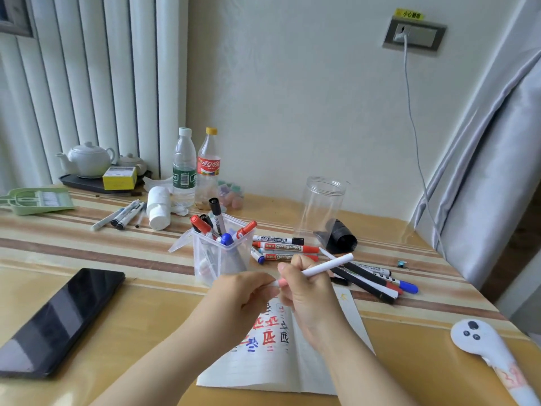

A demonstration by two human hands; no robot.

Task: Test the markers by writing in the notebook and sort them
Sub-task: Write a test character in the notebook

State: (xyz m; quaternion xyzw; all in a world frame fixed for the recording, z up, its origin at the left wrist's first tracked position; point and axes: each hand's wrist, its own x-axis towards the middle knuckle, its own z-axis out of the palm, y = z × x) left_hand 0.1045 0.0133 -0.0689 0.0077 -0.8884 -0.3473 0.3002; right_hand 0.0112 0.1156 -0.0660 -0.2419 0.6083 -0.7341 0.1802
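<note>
My right hand (307, 291) grips a white marker (328, 266) by its barrel, slanted up to the right. My left hand (243, 291) pinches the marker's near end, where a pink part shows between my fingers. Both hands hover over the open notebook (272, 364), whose page carries red, blue and black test marks. A clear plastic holder (222, 256) just behind my hands stands full of red, black and blue markers. Loose markers (287, 247) lie beside it, and more markers (377, 279) lie to the right.
A black phone (58, 320) lies at the left. An empty clear jar (322, 206) and a black roll (342, 235) stand behind the markers. Two bottles (184, 168), a teapot tray, a white tube, several pens (123, 215) and a white controller (480, 338) also sit on the table.
</note>
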